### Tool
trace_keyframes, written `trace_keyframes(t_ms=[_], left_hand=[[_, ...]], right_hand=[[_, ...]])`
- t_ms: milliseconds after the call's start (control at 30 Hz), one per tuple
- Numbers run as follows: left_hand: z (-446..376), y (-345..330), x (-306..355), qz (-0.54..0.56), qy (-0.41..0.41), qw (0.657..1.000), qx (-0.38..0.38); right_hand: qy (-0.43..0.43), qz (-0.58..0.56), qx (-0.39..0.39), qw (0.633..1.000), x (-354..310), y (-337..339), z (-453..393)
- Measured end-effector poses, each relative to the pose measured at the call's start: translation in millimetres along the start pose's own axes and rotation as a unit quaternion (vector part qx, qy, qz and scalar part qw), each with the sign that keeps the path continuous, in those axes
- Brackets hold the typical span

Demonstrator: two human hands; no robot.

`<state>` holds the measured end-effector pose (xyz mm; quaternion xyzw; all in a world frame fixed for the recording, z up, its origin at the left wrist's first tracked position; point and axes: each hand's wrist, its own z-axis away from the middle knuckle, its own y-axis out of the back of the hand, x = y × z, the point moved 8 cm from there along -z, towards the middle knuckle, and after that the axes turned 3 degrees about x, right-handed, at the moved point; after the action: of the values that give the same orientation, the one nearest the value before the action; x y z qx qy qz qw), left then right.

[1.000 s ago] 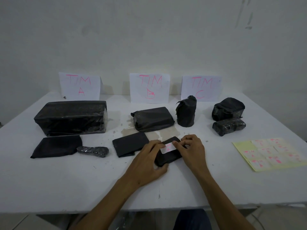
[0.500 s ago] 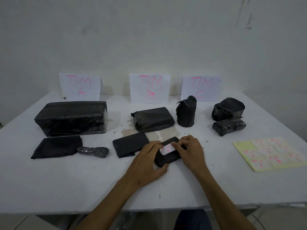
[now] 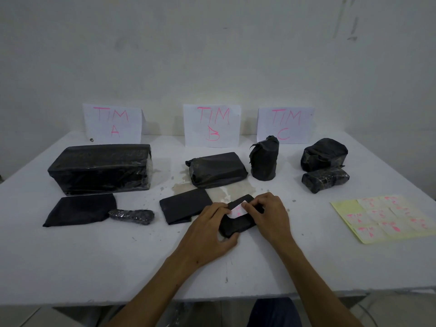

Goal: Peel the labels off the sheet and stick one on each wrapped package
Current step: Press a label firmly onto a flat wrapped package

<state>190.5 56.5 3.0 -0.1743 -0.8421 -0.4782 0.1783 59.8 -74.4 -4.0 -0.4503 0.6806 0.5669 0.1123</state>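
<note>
We count nine black wrapped packages on the worktop point(image 3: 70, 267), three signs, one label sheet point(image 3: 387, 218) right of our hands; left hand point(image 3: 207, 234) clasps the small package point(image 3: 236, 226) while right hand point(image 3: 271, 215) fingertips press one label point(image 3: 237, 211) onto it.

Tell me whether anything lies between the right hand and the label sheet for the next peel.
Nothing visible does. The right hand presses a white label onto the small package that the left hand steadies. The label sheet lies to its right, with only bare table between them.
</note>
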Motion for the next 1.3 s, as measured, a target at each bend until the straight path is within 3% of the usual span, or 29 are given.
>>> trace_keyframes(t_ms=[467,1300], left_hand=[[2.1,1.6,12.7,-0.046,-0.073,0.996,0.025],[3.8,4.6,12.2,-0.055,-0.053,0.997,0.031]], right_hand=[[0.023,0.015,0.012,1.000,1.5,-4.5,-0.4],[0.019,0.005,0.030,0.999,-1.9,0.6,3.0]])
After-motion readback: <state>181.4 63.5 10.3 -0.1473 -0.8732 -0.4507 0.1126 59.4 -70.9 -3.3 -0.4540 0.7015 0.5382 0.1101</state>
